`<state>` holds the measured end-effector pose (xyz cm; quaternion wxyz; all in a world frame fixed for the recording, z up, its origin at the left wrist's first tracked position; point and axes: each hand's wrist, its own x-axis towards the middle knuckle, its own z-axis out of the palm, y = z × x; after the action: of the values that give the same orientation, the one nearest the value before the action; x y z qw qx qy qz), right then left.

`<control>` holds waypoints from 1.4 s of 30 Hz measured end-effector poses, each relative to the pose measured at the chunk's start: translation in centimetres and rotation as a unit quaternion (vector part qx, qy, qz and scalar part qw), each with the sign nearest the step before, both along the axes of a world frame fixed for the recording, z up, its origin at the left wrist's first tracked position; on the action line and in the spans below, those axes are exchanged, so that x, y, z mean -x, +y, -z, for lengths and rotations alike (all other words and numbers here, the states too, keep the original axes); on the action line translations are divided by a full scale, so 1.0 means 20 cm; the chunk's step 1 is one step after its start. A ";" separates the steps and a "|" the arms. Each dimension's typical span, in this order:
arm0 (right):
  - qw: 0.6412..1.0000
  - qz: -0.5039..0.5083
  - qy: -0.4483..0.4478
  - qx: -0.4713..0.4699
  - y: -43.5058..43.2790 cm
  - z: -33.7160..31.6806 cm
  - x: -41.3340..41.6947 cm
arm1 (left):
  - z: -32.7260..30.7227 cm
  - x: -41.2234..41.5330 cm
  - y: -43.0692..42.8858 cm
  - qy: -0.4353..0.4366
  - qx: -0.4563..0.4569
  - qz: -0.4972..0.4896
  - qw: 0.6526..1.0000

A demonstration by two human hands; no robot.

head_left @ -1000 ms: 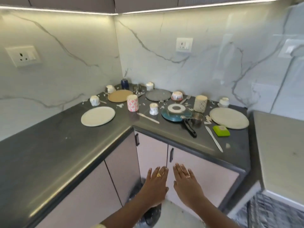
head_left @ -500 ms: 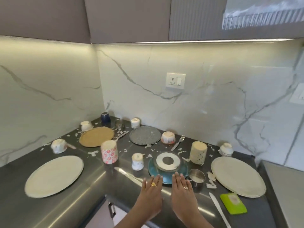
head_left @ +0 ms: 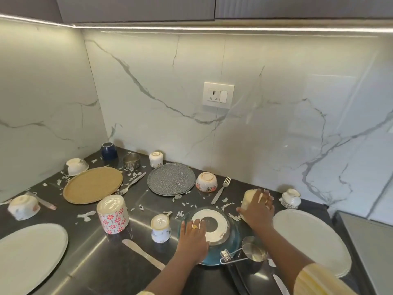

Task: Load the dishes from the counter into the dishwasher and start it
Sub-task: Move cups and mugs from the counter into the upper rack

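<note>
**Hands moved out onto the dishes; loading not yet begun**

Both hands have been carried forward since half a second ago, from side by side at the near edge of the counter [head_left: 102, 265] out onto separate pieces.

- The left hand [head_left: 192, 237] is laid flat on the white base of the upturned bowl [head_left: 214, 222], fingers straight and slightly spread. No curl round the rim is seen.
- The right hand [head_left: 258, 209] is placed against the cream tumbler [head_left: 248, 198], fingers held close together over its far side and thumb set out toward the near side. Whether a grip has been closed cannot be told.

Progress: nothing is judged loaded. The dishwasher is not in view. All crockery seen is on the counter:

- two white plates [head_left: 308, 237], one at each side
- tan plate [head_left: 92, 185]
- grey speckled plate [head_left: 171, 178]
- floral tumbler [head_left: 112, 213]
- small cup [head_left: 160, 228]
- floral bowl [head_left: 206, 182]
- fork [head_left: 222, 189]
- knife [head_left: 142, 253]
- steel measure [head_left: 254, 249], touching the blue plate [head_left: 231, 245] under the bowl

White scraps are scattered among them.

Remaining: every piece is still to be carried over and racked, and the machine started. The first pick-up is judged to be in hand.
</note>
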<state>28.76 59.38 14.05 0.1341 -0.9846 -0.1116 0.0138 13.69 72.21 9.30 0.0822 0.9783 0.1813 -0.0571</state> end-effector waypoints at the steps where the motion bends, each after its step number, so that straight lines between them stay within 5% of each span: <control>1: 0.999 0.029 0.015 -0.021 -0.01 -0.02 -0.04 | 0.01 -0.01 0.00 -0.001 -0.001 0.002 1.000; 13: 0.950 0.168 0.077 -0.252 0.07 0.06 -0.22 | 0.03 -0.10 -0.01 0.031 0.046 0.002 0.998; 19: 0.924 0.122 0.093 -0.350 0.10 -0.02 -0.25 | -0.07 -0.06 0.08 0.010 0.075 0.023 0.997; 22: 0.878 0.062 0.154 -0.449 0.15 -0.11 -0.27 | -0.14 0.02 0.26 -0.023 -0.009 0.020 0.999; 27: 0.698 0.052 0.352 -0.621 0.29 -0.22 -0.12 | -0.20 0.29 0.60 -0.075 -0.060 -0.180 0.979; 33: 0.701 0.022 0.369 -0.609 0.44 -0.16 0.13 | -0.22 0.44 0.90 -0.124 0.065 -0.394 0.908; 42: 0.817 0.017 0.240 -0.524 0.58 -0.09 0.42 | -0.14 0.48 1.15 -0.134 0.166 -0.362 0.908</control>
<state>20.37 70.89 15.82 0.6529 -0.7324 -0.0499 0.1867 4.02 95.13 12.18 0.2818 0.8164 0.4979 0.0788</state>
